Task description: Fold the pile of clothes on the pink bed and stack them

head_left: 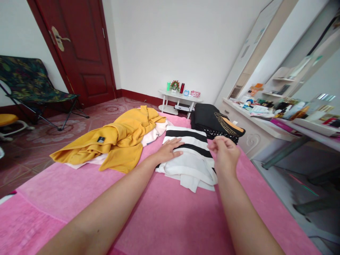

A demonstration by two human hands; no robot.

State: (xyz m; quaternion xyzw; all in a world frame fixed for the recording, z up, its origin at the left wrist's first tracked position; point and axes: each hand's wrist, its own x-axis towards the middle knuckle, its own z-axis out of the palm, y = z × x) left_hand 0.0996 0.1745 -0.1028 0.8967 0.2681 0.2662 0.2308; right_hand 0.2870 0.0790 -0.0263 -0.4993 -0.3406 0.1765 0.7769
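A white knit shirt with black stripes [186,134] lies partly folded on the pink bed cover [159,212], its white collar end toward me. My left hand [170,149] rests on the shirt's left side with the fingers spread. At the right edge of the shirt is my right hand [227,152], its fingers curled closed. Whether a bit of the shirt is pinched in them is hidden. Left of the shirt, a yellow garment [119,132] with a dark label is heaped over a pale pink garment [156,132].
Behind my right hand sits a stack of folded black clothes [204,117]. A cluttered dressing table [281,132] stands along the right. Beyond the bed are a small white table [170,94], a red door [85,46] and a folding chair [32,83].
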